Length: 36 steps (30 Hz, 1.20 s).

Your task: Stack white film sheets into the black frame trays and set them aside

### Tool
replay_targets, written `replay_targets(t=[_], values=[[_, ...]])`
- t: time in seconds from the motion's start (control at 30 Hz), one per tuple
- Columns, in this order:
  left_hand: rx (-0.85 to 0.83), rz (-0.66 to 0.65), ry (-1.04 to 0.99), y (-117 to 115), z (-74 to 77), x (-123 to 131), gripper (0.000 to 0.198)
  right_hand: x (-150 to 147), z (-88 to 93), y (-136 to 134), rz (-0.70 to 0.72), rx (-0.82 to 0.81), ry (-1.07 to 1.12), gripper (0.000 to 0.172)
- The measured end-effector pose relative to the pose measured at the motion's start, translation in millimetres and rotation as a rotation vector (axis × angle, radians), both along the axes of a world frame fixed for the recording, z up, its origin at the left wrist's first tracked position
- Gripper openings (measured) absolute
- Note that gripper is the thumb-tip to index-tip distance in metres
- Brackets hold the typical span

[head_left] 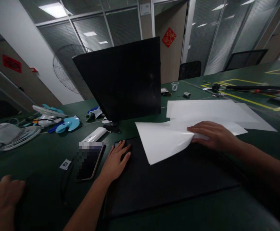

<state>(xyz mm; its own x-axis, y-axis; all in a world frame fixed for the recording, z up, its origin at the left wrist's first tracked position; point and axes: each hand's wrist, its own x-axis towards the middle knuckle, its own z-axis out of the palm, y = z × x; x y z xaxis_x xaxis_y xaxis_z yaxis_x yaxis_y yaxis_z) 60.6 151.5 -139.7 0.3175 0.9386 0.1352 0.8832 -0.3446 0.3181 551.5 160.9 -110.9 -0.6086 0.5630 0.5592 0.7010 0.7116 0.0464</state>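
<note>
My left hand [114,162] lies with spread fingers on the left part of a flat black mat or board [168,179]; nothing is in it. At the right, my right hand [209,134] grips a bent sheet of white paper [165,139] by its right side. The sheet's free corner hangs over the mat toward my left hand. More white sheets [202,110] lie on the table behind and to the right of my right hand. A large upright black panel [125,80] stands behind the mat.
A phone [90,162] and a white device [95,134] lie left of my left hand. Another person's hand [5,195] rests at the lower left. Fan parts [69,123] are on the green table [41,166]; a clear cup [174,86] stands farther back.
</note>
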Motion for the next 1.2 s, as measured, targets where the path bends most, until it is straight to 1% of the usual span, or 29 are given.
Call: replay_targets(t=[0.07,0.13,0.2,0.27,0.33,0.4,0.43,0.5,0.57,0.63,0.67,0.73,0.8,0.87,0.97,1.07,1.2], values=[[-0.003,0.011,-0.074,0.6,-1.9,-2.6,0.060,-20.9,-0.8,-8.6,0.113,-0.155,-0.050,0.049],[-0.013,0.030,-0.129,1.0,-3.4,-4.6,0.064,-41.3,-2.9,-17.8,0.177,-0.306,-0.089,0.053],[-0.025,0.052,-0.131,1.5,-4.2,-5.2,0.071,-59.3,-3.8,-27.3,0.213,-0.424,-0.112,0.053],[-0.036,0.067,-0.093,2.2,-4.3,-4.7,0.081,-72.6,-2.2,-36.0,0.257,-0.510,-0.121,0.052],[-0.051,0.077,-0.063,3.1,-4.0,-4.5,0.088,-78.9,0.1,-41.1,0.325,-0.578,-0.124,0.054],[-0.064,0.086,-0.057,3.8,-3.5,-5.4,0.088,-76.0,0.3,-39.5,0.367,-0.604,-0.110,0.057],[-0.066,0.084,-0.061,4.0,-3.2,-6.4,0.085,-70.6,-1.0,-35.6,0.357,-0.596,-0.090,0.056],[-0.066,0.046,-0.059,3.7,-2.0,-8.7,0.076,-51.7,-6.7,-22.0,0.257,-0.542,-0.020,0.052],[-0.073,-0.011,-0.039,2.8,-0.2,-10.6,0.065,-24.3,-14.9,-3.6,0.067,-0.466,0.068,0.047],[-0.081,-0.044,-0.011,1.9,1.8,-11.0,0.063,6.3,-22.8,13.9,-0.117,-0.417,0.101,0.047],[-0.081,-0.046,-0.001,1.6,2.6,-10.5,0.063,20.5,-25.8,20.9,-0.165,-0.418,0.091,0.045],[-0.060,-0.032,0.003,1.8,3.9,-8.9,0.061,42.4,-29.1,29.9,-0.186,-0.452,0.081,0.041],[-0.017,-0.008,0.001,2.7,4.5,-7.0,0.052,53.1,-29.1,32.9,-0.172,-0.484,0.110,0.040],[0.038,0.021,0.003,3.8,4.7,-5.7,0.042,54.2,-27.6,32.6,-0.170,-0.488,0.137,0.042],[0.096,0.058,0.010,5.0,4.6,-5.6,0.037,51.4,-27.7,33.1,-0.183,-0.481,0.082,0.043],[0.108,0.065,0.019,5.4,3.8,-6.4,0.037,59.1,-35.0,40.3,-0.267,-0.447,0.044,0.047],[0.111,0.049,0.061,5.2,3.1,-6.8,0.043,85.6,-53.0,57.0,-0.471,-0.413,0.074,0.062]])
